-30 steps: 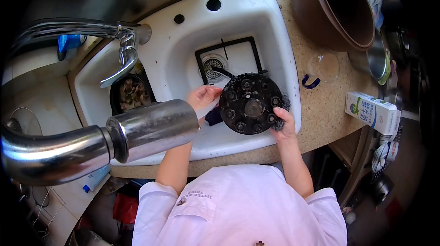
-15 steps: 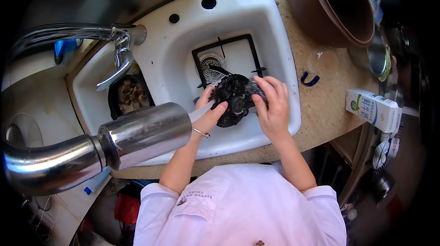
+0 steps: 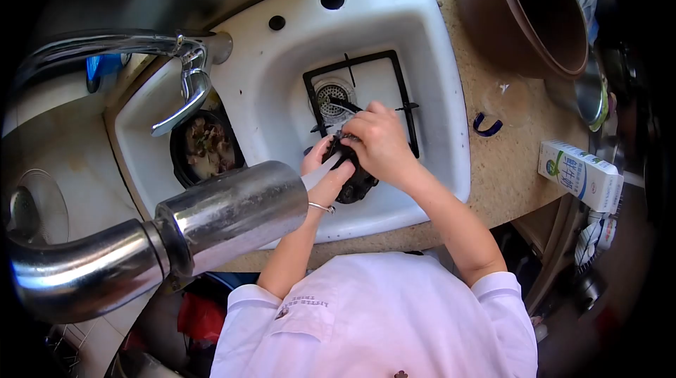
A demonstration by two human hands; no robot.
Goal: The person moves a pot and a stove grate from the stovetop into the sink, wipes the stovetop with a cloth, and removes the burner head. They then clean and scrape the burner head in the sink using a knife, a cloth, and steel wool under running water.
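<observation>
Over the white sink (image 3: pixel 429 47) I hold a round black burner plate (image 3: pixel 355 184), tilted and mostly hidden by my hands. My left hand (image 3: pixel 324 170) grips its left edge from below, a thin bangle on the wrist. My right hand (image 3: pixel 380 142) presses down on its top; a steel wool scrubber seen there earlier is now hidden under the palm. A stream of water runs from the big steel tap spout (image 3: pixel 232 212) onto the plate.
A black stove grate (image 3: pixel 401 89) lies on the sink floor around the drain (image 3: pixel 331 100). A dark strainer of food scraps (image 3: pixel 204 149) sits at the sink's left. A brown pot (image 3: pixel 535 11), a glass lid (image 3: pixel 503 100) and a milk carton (image 3: pixel 581 174) stand on the counter at right.
The plate was turned from facing up to tilted on edge and lowered into the sink. My right hand moved from its right rim to over its top, covering it.
</observation>
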